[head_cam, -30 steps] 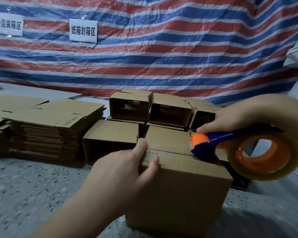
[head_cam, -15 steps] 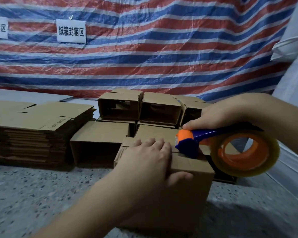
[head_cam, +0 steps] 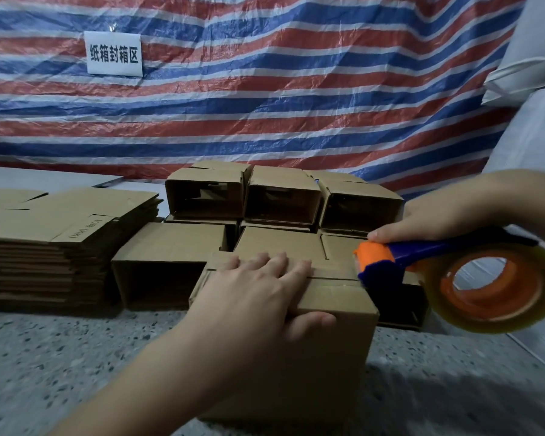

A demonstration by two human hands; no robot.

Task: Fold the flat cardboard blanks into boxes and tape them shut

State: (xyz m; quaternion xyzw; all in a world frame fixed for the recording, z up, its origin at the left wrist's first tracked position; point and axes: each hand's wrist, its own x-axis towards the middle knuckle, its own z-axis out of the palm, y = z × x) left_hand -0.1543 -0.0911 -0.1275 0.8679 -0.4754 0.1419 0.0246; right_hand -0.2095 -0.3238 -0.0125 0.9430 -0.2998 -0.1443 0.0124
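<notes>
- Left hand (head_cam: pixel 258 287) lies flat, fingers straight, on top of the brown corrugated cardboard box (head_cam: pixel 312 350); thumb over the near edge.
- Right hand (head_cam: pixel 438 215) grips the blue-and-orange tape dispenser (head_cam: pixel 387 262), its head at the top seam's right end.
- Seam runs left to right.
- Box stands on the speckled grey table (head_cam: pixel 60 357).

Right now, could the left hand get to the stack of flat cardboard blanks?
Probably yes: the left hand only presses the box, and bare floor lies between it and the flat blanks.
</notes>
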